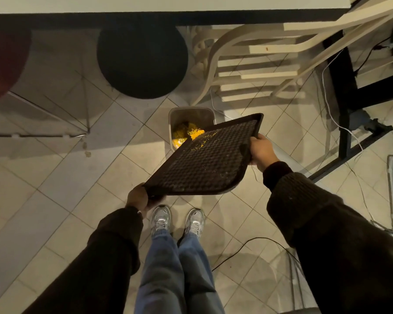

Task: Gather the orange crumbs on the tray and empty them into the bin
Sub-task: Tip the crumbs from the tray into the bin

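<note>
A dark brown tray (204,162) with a studded surface is tilted, its far corner hanging over a small grey bin (192,114) on the floor. Orange crumbs (197,133) are piled at that far corner, and a thin scatter of them lies across the tray. More orange bits show inside the bin. My left hand (137,198) grips the tray's near left corner. My right hand (262,151) grips its right edge.
A black round stool (142,62) stands behind the bin, a red one (2,62) at far left. A pale wooden chair (259,64) and a black table frame (345,105) with cables are at right. My shoes (177,219) stand on the tiled floor.
</note>
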Motion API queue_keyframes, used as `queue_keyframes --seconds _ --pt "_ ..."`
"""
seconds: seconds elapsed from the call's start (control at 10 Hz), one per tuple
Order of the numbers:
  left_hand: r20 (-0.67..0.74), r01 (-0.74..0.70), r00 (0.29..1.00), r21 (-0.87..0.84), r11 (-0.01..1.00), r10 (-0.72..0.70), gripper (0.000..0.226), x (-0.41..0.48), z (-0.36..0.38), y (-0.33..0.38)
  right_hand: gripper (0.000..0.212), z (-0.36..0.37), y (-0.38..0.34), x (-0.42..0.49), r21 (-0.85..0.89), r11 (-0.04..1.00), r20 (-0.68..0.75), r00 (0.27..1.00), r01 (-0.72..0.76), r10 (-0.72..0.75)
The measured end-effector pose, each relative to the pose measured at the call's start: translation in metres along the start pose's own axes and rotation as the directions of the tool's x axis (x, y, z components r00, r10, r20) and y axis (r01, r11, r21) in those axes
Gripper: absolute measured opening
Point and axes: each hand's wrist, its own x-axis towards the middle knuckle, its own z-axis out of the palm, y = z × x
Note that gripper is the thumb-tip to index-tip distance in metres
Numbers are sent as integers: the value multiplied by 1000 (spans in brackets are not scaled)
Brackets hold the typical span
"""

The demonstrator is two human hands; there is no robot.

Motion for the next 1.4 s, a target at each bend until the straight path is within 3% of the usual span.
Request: queue_keyframes --seconds 0.2,0.4,0.5,0.6,0.7,0.9,1.0,1.1,1.2,1.4 --pt "36 -32 999 35 999 31 20 6 15 -2 31 11 -18 15 -54 996 12 997 72 -71" --pt "36 50 998 -14 999 -50 20 20 12 -11 21 36 -31 30 -326 935 -13 988 141 -153" --pt "65 41 997 -56 998 -37 20 21 9 -16 19 43 -43 36 -375 916 -50 984 142 -173" --pt "26 99 995 -22 995 -99 18 20 8 -16 27 45 -45 37 -466 878 -8 992 107 -125" --pt "106 144 984 5 990 -144 22 15 10 -23 33 46 -56 40 -512 850 4 989 128 -147" --pt "133 255 961 -96 962 -241 24 0 20 -41 35 54 -69 44 -618 774 29 988 135 -149" --pt "147 249 960 -56 967 -239 21 -1 22 -47 31 58 -81 41 -704 688 60 980 176 -188" --pt "128 184 976 -55 981 -176 20 -1 23 -43 31 60 -86 38 -713 676 52 976 183 -210" --pt "77 104 992 -18 994 -103 21 -1 16 -39 35 55 -80 38 -639 747 45 979 182 -199" --pt "22 54 998 30 998 -55 23 11 -1 -31 28 58 -63 27 -835 507 103 966 214 -239"
